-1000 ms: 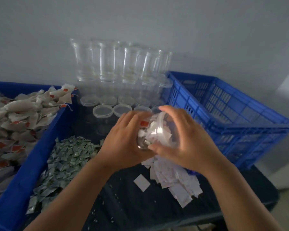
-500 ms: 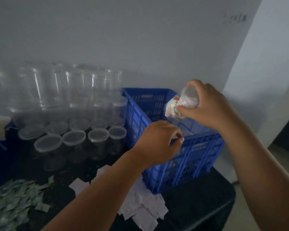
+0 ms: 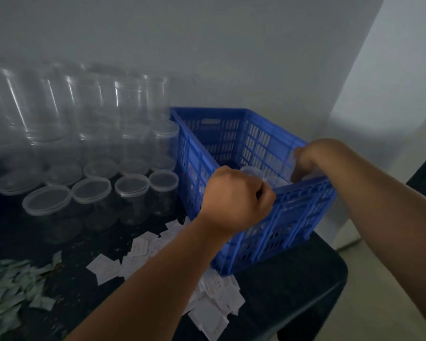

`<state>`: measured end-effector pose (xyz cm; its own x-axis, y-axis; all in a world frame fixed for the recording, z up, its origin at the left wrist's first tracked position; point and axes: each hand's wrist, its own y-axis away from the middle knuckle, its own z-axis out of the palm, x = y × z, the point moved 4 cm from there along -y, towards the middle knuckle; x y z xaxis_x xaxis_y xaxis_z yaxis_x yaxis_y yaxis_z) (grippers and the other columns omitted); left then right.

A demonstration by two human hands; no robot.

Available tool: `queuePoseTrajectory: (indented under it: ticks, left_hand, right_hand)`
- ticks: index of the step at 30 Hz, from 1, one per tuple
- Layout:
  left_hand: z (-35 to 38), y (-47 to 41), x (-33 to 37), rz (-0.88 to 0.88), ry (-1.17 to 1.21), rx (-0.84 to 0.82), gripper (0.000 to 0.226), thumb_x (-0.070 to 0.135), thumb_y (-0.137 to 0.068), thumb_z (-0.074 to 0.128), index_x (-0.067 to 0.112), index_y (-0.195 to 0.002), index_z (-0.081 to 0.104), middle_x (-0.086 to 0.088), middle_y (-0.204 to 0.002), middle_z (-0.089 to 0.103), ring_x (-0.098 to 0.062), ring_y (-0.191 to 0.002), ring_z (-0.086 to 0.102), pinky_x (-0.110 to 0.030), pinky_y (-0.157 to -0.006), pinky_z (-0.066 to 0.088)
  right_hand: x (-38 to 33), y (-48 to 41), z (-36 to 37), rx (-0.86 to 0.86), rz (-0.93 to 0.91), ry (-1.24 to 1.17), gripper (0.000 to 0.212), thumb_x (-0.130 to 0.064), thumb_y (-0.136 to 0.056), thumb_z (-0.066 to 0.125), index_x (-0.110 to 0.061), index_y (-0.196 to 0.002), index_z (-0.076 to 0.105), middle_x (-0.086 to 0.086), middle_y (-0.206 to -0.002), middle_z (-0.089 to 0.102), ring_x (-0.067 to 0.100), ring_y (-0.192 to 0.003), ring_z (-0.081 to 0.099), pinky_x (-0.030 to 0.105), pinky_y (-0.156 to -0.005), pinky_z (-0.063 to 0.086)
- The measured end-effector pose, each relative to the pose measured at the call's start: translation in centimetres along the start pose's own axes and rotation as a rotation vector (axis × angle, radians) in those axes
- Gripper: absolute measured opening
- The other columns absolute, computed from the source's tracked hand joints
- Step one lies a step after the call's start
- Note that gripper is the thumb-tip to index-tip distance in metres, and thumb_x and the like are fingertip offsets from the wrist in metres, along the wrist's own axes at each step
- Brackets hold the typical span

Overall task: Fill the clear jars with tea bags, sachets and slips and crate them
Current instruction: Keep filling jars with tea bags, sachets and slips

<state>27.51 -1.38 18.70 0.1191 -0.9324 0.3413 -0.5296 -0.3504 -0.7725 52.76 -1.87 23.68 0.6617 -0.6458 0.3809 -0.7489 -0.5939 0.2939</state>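
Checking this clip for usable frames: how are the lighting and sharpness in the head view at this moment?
Head view: dim, bluish light throughout; the stacked clear jars at left are smeared by motion blur; the blue crate reads sharper; a brighter patch falls on the wall at right.

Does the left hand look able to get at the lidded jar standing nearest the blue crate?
Likely yes: the left hand is at the crate's near corner, and that lidded jar stands just left of it, nothing between.
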Motion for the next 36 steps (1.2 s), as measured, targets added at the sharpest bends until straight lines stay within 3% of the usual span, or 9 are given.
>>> queuePoseTrajectory:
  ticks: [8,10,12,16,18,20,26,30,36]
  left_hand:
    - [0.5,0.0,-0.2,0.034,0.02,0.052,0.049,0.012,-0.09,0.057,0.017,-0.048,0.031,0.0,-0.042,0.028,-0.021,-0.035,0.027,-0.027,-0.046,0.022]
    - [0.6,0.0,-0.3,0.041,0.025,0.067,0.05,0.012,-0.09,0.057,0.018,-0.048,0.03,0.001,-0.042,0.028,-0.02,-0.036,0.027,-0.027,-0.047,0.022]
    - [0.7,0.1,-0.3,0.042,0.024,0.074,0.05,0.011,-0.09,0.057,0.018,-0.048,0.03,0.001,-0.042,0.028,-0.019,-0.036,0.026,-0.027,-0.05,0.02]
    - [0.8,0.4,-0.5,0.037,0.017,0.085,0.05,0.011,-0.09,0.058,0.018,-0.048,0.031,0.001,-0.042,0.029,-0.02,-0.037,0.026,-0.027,-0.054,0.02]
    - [0.9,0.5,-0.4,0.035,0.015,0.096,0.05,0.011,-0.09,0.058,0.019,-0.049,0.031,0.0,-0.042,0.03,-0.02,-0.037,0.027,-0.028,-0.052,0.022]
    - [0.9,0.5,-0.3,0.047,0.011,0.116,0.049,0.013,-0.09,0.057,0.021,-0.051,0.029,0.001,-0.042,0.03,-0.019,-0.037,0.027,-0.028,-0.056,0.02]
    - [0.9,0.5,0.0,0.05,-0.001,0.135,0.048,0.015,-0.09,0.057,0.02,-0.052,0.029,0.003,-0.044,0.029,-0.018,-0.04,0.027,-0.029,-0.062,0.016]
    - [1.0,0.6,0.0,0.054,-0.012,0.18,0.047,0.015,-0.09,0.059,0.022,-0.053,0.031,0.006,-0.047,0.027,-0.017,-0.044,0.027,-0.027,-0.071,0.019]
    - [1.2,0.5,-0.4,0.093,-0.008,0.236,0.044,0.017,-0.088,0.062,0.024,-0.055,0.033,0.007,-0.052,0.026,-0.017,-0.048,0.027,-0.033,-0.065,0.031]
  right_hand:
    - [-0.8,-1.6,-0.4,-0.077,-0.02,0.266,0.085,-0.063,-0.09,0.079,-0.017,-0.157,0.053,0.006,-0.152,0.057,0.029,-0.127,0.063,0.044,-0.112,0.052]
    - [-1.6,-1.5,0.0,-0.045,-0.039,0.302,0.093,-0.067,-0.092,0.074,-0.021,-0.165,0.041,0.005,-0.16,0.049,0.028,-0.136,0.057,0.04,-0.113,0.05]
    - [-1.5,-1.4,-0.1,0.025,-0.072,0.198,0.107,-0.063,-0.089,0.081,-0.023,-0.17,0.024,0.006,-0.167,0.04,0.029,-0.137,0.055,0.038,-0.099,0.052]
    - [0.1,-2.1,-0.3,0.146,-0.22,-0.108,0.086,-0.055,-0.072,0.094,-0.028,-0.14,0.049,0.005,-0.132,0.061,0.023,-0.095,0.066,0.035,-0.066,0.055]
    - [-0.6,-2.8,0.1,0.333,-0.293,-0.072,0.086,-0.061,-0.07,0.091,-0.03,-0.138,0.048,0.004,-0.124,0.059,0.029,-0.1,0.066,0.036,-0.074,0.05]
    - [-1.7,-3.6,0.3,0.44,-0.3,-0.041,0.093,-0.061,-0.07,0.088,-0.032,-0.147,0.043,0.01,-0.136,0.053,0.036,-0.111,0.063,0.038,-0.083,0.05]
    - [-3.0,-5.2,-2.4,0.467,-0.347,-0.032,0.084,-0.064,-0.07,0.09,-0.03,-0.134,0.047,0.003,-0.113,0.057,0.023,-0.087,0.058,0.04,-0.078,0.055]
    - [-4.4,-6.6,-4.1,0.558,-0.344,-0.169,0.088,-0.061,-0.072,0.091,-0.024,-0.139,0.048,0.015,-0.123,0.054,0.037,-0.103,0.063,0.044,-0.09,0.055]
    - [-11.1,-8.0,-4.9,0.479,-0.49,-0.282,0.089,-0.059,-0.072,0.09,-0.024,-0.142,0.048,0.01,-0.136,0.058,0.035,-0.117,0.062,0.046,-0.095,0.055]
